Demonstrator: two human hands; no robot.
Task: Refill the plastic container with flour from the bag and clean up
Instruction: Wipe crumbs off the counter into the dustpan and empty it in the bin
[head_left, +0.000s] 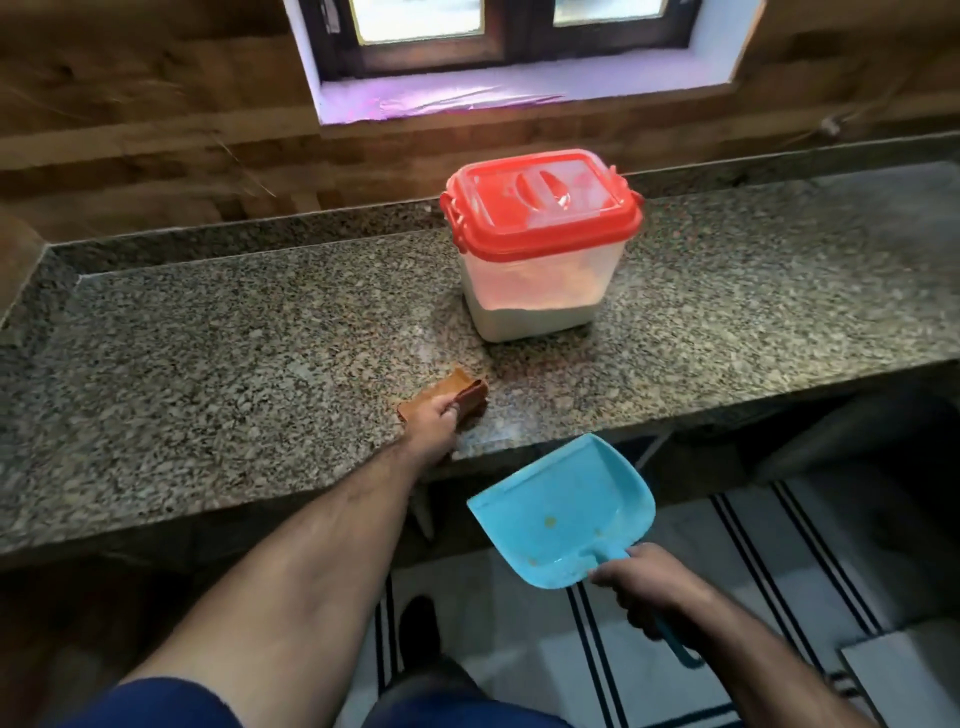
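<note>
- The container (540, 244) stands on the bench (208, 338), toward its back edge under the window (509, 31); its red lid (540, 200) is on, and flour shows through the clear wall as a white band at the bottom.
- Judging from that, the refill step looks finished. The level looks low, though the tinted wall makes it hard to be sure. The flour bag is not in view.
- The left hand (441, 415) is in front of the container, near the bench's front edge, its fingers curled round a brown brush or block (447, 397); blur keeps me from telling which it is.
- The right hand (644, 587) holds the handle of a blue dustpan (566, 514), fingers wrapped round it. The pan sits below and just off the bench's front edge, in front of the container, mouth turned toward the edge.
- This reads as the clean-up stage: sweeping spilled flour off the edge into the pan.
- A faint pale smear lies on the bench between the container and the left hand; it may be flour or glare.
- The pan holds a few small specks and no clear heap of flour, so I judge most of the sweeping is yet to do, then the emptying of the pan and putting the tools away.
</note>
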